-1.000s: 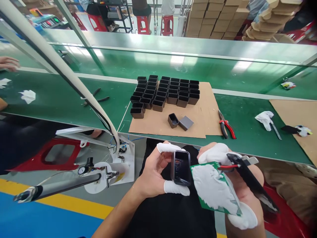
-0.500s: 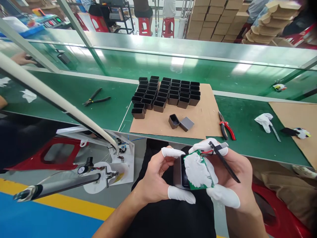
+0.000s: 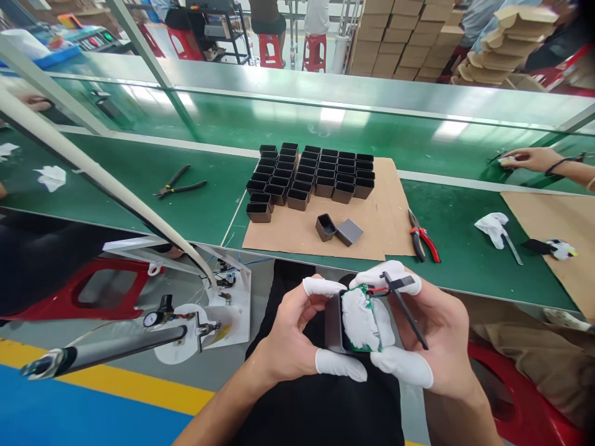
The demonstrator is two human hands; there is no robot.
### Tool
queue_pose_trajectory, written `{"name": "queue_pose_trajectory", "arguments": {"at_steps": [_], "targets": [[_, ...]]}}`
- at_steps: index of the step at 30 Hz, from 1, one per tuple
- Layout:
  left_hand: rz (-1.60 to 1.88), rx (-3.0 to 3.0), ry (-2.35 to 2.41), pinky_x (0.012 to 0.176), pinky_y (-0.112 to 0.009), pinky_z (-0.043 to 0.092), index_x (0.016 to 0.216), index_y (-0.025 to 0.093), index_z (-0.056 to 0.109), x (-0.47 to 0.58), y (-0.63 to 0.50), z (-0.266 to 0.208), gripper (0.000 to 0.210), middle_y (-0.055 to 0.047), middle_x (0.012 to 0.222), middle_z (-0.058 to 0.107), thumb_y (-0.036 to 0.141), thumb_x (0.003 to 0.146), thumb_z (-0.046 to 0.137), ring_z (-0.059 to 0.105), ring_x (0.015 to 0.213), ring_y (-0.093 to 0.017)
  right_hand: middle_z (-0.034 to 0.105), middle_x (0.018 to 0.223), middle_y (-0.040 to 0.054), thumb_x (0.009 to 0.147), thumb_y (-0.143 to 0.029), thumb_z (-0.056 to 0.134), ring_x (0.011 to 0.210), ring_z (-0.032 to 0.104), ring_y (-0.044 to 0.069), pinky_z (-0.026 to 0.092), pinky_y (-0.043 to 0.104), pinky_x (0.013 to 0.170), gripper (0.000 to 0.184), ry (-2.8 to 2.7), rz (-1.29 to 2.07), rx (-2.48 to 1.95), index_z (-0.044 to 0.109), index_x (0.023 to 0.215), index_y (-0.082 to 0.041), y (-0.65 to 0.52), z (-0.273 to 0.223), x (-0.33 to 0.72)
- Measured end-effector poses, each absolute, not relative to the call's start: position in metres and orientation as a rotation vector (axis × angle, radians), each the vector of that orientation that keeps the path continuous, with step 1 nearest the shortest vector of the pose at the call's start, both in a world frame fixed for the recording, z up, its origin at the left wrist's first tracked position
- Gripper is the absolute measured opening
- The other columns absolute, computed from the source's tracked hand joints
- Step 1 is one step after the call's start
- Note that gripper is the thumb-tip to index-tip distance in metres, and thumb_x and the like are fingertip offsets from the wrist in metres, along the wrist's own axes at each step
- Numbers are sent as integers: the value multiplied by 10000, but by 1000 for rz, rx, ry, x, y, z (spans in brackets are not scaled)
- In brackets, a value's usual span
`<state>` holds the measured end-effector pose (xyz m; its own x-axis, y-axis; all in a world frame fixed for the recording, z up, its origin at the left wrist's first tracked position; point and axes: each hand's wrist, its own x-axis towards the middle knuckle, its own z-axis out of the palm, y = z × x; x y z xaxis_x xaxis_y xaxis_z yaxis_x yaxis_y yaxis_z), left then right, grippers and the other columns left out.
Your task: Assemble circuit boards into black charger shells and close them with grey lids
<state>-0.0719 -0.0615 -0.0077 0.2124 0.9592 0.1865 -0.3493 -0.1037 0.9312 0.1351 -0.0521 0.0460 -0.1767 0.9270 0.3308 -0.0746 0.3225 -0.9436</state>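
Above my lap, my left hand (image 3: 297, 337) is closed around a black plastic case (image 3: 333, 325), its open end facing right. White finger cots cover the thumb and fingertips of both hands. My right hand (image 3: 432, 328) grips a green circuit board (image 3: 372, 297) coated with white paste (image 3: 360, 322), its left part inside the mouth of the case. Red and black wires and a flat black strip (image 3: 409, 313) come off the board and lie across my right palm. How deep the board sits inside is hidden.
Rows of open black cases (image 3: 307, 173) stand on cardboard (image 3: 279, 238) on the green bench. Nearer lie a loose case (image 3: 326, 228) and a grey block-shaped piece (image 3: 349, 232). Red-handled pliers (image 3: 423, 238), black-yellow pliers (image 3: 179, 183) and a white cloth (image 3: 493, 228) flank them. A co-worker's hand (image 3: 530, 159) reaches in at right.
My right hand has moved left, bringing the pasted board further into the case. My left hand stays put. A co-worker's hand has come in at the right and touches a small item on the conveyor.
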Motion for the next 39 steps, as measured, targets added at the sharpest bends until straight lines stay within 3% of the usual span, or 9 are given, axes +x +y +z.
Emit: {"name": "queue_pose_trajectory", "arguments": {"at_steps": [4, 22, 29, 39], "targets": [[1282, 1195, 703, 958, -341, 698, 1280, 233, 767, -72, -62, -11, 989, -71, 1123, 809, 489, 405, 1151, 834, 1027, -273, 779, 1121, 88, 785, -376, 1018, 968, 753, 287, 664, 427, 821, 560, -1484, 1100, -837, 806, 1298, -303, -52, 49, 135], [1302, 1159, 683, 953, -237, 672, 1284, 297, 788, -72, -63, -6, 955, -25, 1121, 829, 340, 409, 1168, 829, 1023, -205, 787, 1130, 56, 772, -302, 998, 968, 753, 243, 648, 348, 832, 555, -1556, 1043, -862, 794, 1288, -282, -51, 47, 134], [1283, 1169, 735, 942, -283, 689, 1258, 259, 785, -74, -64, -11, 940, -49, 1101, 824, 385, 408, 1168, 828, 1018, -232, 784, 1116, 53, 767, -360, 1015, 963, 750, 249, 640, 359, 807, 547, -1564, 1047, -892, 800, 1265, -292, -51, 46, 132], [1269, 1179, 746, 952, -310, 697, 1274, 253, 780, -78, -64, -16, 935, -58, 1105, 818, 421, 436, 1160, 828, 1018, -243, 780, 1068, 51, 700, -231, 989, 900, 734, 256, 619, 391, 768, 596, -1608, 911, -904, 783, 1258, -268, -52, 42, 127]]}}
